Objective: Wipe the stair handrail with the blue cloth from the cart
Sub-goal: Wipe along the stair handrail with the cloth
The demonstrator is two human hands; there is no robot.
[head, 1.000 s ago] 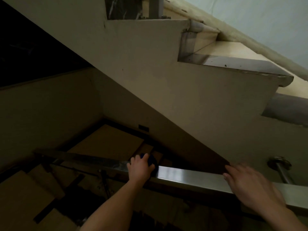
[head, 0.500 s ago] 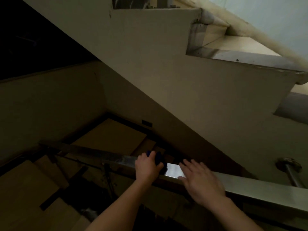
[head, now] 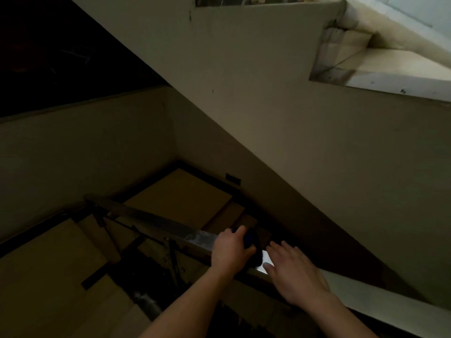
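A flat metal handrail (head: 156,222) runs from the lower right down to the left across a dim stairwell. My left hand (head: 229,250) grips the dark blue cloth (head: 251,240) wrapped over the rail; only a small part of the cloth shows past my fingers. Just to its right, my right hand (head: 292,276) lies on the rail's top with fingers straight and spread, holding nothing.
Tan stair treads (head: 48,276) and a landing (head: 180,198) lie below the rail. The pale underside of the upper stair flight (head: 268,98) slopes overhead, with steps (head: 380,64) at the top right. Thin rail posts (head: 170,254) drop beneath the handrail.
My right hand has slid left along the rail until it sits beside my left hand. The left hand with the cloth stays on the same stretch of rail, and the view has turned right and up.
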